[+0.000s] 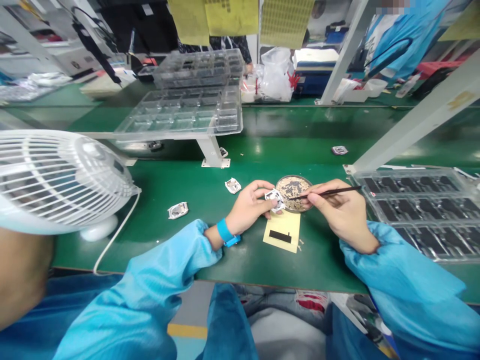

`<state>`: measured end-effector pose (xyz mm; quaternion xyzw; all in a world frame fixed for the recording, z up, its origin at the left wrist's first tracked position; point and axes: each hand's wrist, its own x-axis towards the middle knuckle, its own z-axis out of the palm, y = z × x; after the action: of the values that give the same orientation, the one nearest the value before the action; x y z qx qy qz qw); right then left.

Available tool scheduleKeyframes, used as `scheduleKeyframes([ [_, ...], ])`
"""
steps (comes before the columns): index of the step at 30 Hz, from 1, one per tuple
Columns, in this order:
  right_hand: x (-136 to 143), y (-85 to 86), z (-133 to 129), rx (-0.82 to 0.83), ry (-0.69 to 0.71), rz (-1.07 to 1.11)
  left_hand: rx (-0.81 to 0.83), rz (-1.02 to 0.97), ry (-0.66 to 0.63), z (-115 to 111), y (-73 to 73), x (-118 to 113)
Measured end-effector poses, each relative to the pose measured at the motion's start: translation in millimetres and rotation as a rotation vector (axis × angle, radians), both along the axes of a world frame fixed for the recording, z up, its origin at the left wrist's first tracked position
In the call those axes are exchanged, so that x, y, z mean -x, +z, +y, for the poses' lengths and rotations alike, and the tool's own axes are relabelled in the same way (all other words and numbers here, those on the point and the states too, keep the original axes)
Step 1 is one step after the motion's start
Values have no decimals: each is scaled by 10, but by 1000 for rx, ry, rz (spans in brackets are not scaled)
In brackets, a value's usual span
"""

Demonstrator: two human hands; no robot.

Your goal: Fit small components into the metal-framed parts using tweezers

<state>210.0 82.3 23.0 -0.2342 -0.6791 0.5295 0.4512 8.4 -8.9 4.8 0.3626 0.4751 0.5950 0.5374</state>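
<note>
My left hand (pixel 252 204) pinches a small white watch-like casing (pixel 275 200) between thumb and fingers. Dark tweezers (pixel 326 192) are gripped in my right hand (pixel 339 210), their tips at the right side of the casing. Whether the tips hold anything is too small to tell. Just behind both hands lies a round dish (pixel 294 187) full of tiny tan and dark pieces. A yellow paper sheet (pixel 283 244) with a black strip (pixel 280 236) lies below the casing. Two similar casings rest left of my left hand: one nearer (pixel 233 185), one farther (pixel 178 210).
A white fan (pixel 63 180) stands at the left, its cable (pixel 117 232) running over the green bench (pixel 150 180). Clear trays with dark parts (pixel 420 212) sit at the right. Empty clear trays (pixel 187 110) rest on a raised shelf. Another casing (pixel 339 150) lies farther back, near a slanted post (pixel 408 117).
</note>
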Motion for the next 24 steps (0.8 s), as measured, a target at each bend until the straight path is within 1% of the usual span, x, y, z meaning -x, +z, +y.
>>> scheduleKeyframes([
  [2,10,-9,-12,8,6,13,-16,71,35,-1,-4,-9],
  [5,14,-18,-21,-52,27,22,-19,145,72,-5,-3,-23],
  [9,13,-19,-16,-143,34,14,-18,123,66,-7,1,-23],
  [18,0,-47,-4,-142,45,-25,-7,34,45,-1,18,-20],
  [21,4,-64,0,-151,51,-28,-1,43,52,-4,15,-26],
  [24,0,-76,-2,-196,32,-70,8,93,68,-9,5,-35],
])
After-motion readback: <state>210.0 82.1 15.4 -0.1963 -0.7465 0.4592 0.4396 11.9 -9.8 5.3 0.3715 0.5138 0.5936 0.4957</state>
